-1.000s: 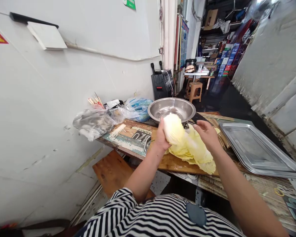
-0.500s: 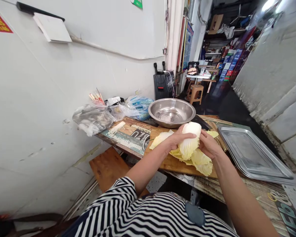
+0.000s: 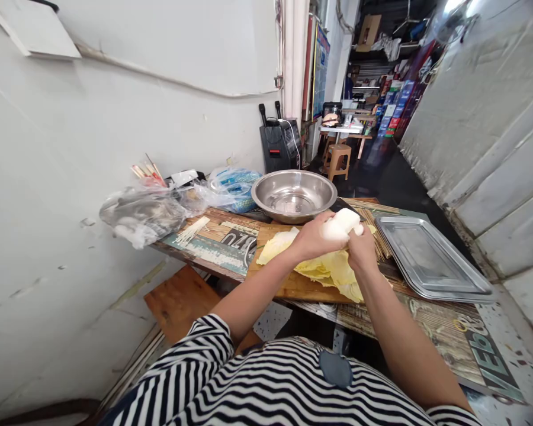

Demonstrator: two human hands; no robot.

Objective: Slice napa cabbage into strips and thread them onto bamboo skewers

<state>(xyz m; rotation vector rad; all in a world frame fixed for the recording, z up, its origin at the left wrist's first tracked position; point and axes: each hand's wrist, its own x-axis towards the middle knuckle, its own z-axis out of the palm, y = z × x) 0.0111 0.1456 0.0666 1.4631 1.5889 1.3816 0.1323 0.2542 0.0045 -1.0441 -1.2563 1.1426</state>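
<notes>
A pale cabbage head point(image 3: 347, 220) is held above a wooden cutting board point(image 3: 288, 290), its white base facing up and away. My left hand point(image 3: 314, 238) wraps round its left side. On the right, my right hand point(image 3: 362, 245) is closed at the cabbage's edge, its fingertips pinching the white part near the base. Loose yellow cabbage leaves point(image 3: 328, 269) lie on the board beneath both hands, and a paler leaf point(image 3: 278, 244) rests at the board's left. Just behind the board stands a steel basin point(image 3: 294, 195).
Stacked metal trays point(image 3: 435, 257) lie to the right, beside bamboo sticks point(image 3: 379, 234). Thin white strips point(image 3: 193, 231) lie on the table's left part, near plastic bags point(image 3: 142, 213). A black speaker point(image 3: 281, 145) stands behind the basin. A brown stool point(image 3: 339, 161) is farther back.
The cabbage has tipped, its base now facing more away. My right hand has closed at its edge, where its fingers were spread before. The whole view has shifted slightly.
</notes>
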